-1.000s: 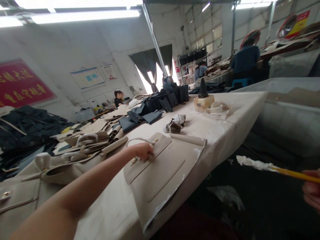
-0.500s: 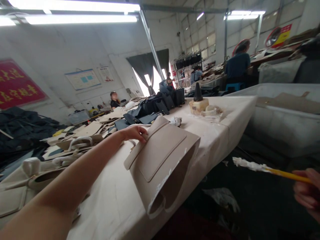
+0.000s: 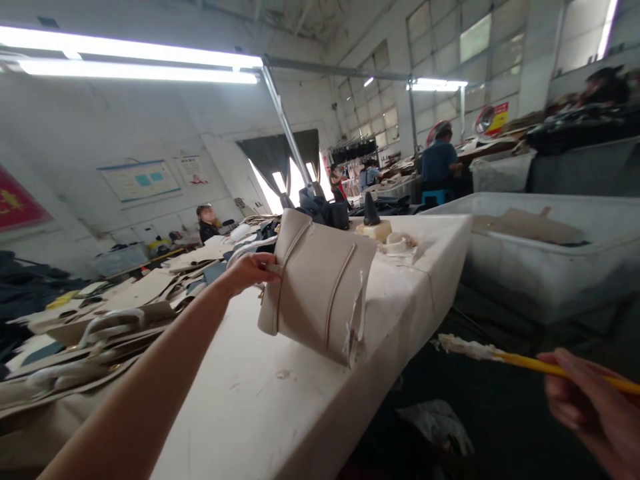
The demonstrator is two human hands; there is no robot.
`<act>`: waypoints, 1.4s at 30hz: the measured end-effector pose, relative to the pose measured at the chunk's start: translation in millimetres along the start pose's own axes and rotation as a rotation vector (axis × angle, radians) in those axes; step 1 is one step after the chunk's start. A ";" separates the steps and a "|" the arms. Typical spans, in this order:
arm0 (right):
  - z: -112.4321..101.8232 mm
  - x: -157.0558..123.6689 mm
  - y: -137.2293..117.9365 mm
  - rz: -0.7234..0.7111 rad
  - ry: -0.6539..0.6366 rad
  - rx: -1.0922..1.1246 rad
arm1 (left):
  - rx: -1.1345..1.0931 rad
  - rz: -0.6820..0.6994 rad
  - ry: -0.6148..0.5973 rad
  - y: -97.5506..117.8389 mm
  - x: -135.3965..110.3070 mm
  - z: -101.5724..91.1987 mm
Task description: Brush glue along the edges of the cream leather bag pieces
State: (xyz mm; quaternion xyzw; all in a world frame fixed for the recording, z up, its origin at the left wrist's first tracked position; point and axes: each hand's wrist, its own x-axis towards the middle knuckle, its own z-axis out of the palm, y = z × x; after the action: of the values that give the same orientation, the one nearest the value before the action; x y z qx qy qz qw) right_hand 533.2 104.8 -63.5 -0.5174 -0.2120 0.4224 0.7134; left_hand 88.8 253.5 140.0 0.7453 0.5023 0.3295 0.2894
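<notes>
My left hand (image 3: 253,272) is closed on the edge of a beige leather bag piece (image 3: 315,287), gripping what looks like a strap or tab at its left side. The piece is curled and tilted above the pale work table (image 3: 240,407), and white smears mark its right edge. Off the table's right side, my right hand (image 3: 590,393) holds a yellow-handled brush (image 3: 540,365). White, clotted stuff coats the brush's tip. A glue pot (image 3: 397,244) in a messy dish stands farther back on the table, beside a yellowish block with a dark cone (image 3: 371,210) on it.
Beige bag parts with wrapped handles (image 3: 110,333) lie heaped on the left. Dark bags (image 3: 325,207) stand at the table's far end. A large white bin (image 3: 540,267) holding beige pieces is on the right. Other people sit or stand in the background, one in a blue shirt (image 3: 440,163).
My left hand has lifted and turned the bag piece, so its open side now faces away to the right. The brush stays in my right hand, farther into view. The camera has turned right.
</notes>
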 end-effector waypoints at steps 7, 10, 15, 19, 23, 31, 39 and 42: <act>64.8 -19.5 -40.6 0.060 -0.152 0.031 | -0.180 0.014 0.038 -28.2 -18.1 16.5; 80.8 -11.5 -43.4 -0.018 -0.240 0.022 | -0.289 0.030 0.062 -36.3 -24.4 19.8; 86.0 -2.2 -45.9 -0.063 -0.231 0.003 | -0.410 0.092 0.064 -48.9 -27.5 20.3; 85.2 -5.4 -49.0 -0.035 -0.169 -0.031 | -0.471 0.106 0.049 -61.3 -24.1 17.7; 87.8 -8.0 -45.0 -0.026 -0.176 -0.083 | -0.501 0.042 0.029 -73.7 -18.8 17.3; 122.6 13.2 -34.5 -0.233 -0.452 -0.524 | -0.473 0.015 -0.076 -75.7 -9.2 35.5; 141.3 18.1 -18.1 -0.192 -0.655 -0.691 | -0.379 0.095 -0.151 -66.5 -1.0 48.0; 134.1 9.9 -18.1 -0.143 -0.687 -0.713 | -0.409 0.121 -0.146 -70.7 0.6 47.1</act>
State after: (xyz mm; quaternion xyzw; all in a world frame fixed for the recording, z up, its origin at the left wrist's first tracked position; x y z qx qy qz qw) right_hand 446.4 186.0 2.0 -0.5440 -0.6010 0.4196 0.4084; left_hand 86.3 272.5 57.3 0.7219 0.3569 0.3863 0.4498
